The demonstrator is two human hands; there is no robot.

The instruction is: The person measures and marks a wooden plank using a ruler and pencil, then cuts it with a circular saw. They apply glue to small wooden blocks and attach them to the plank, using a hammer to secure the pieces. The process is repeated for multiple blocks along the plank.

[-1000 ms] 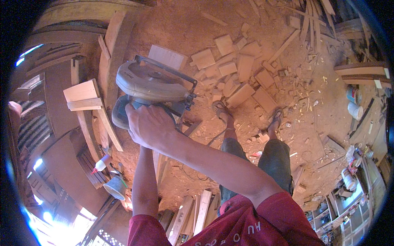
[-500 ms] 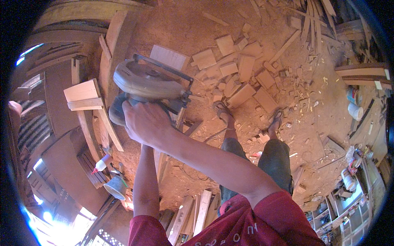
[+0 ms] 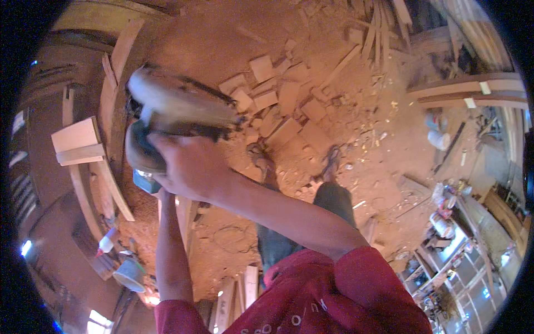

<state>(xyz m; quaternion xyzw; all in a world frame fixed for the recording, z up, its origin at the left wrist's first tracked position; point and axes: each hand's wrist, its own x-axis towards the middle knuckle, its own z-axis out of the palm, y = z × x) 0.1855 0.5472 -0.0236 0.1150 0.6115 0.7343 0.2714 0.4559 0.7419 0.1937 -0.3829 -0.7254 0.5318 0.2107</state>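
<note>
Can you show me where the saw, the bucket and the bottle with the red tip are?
Saw [image 3: 177, 103]: head view, on its pale, blurred cover.
Bucket [image 3: 130, 273]: head view, on its side wall.
Bottle [image 3: 109, 239]: head view, on its white body.

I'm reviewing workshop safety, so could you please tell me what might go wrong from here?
The power saw could twist or drop if the right grip slips. The left forearm reaches up close to the saw, so a sudden jerk might injure it. Loose wood offcuts lie near the feet, so a step could cause a stumble.
</note>
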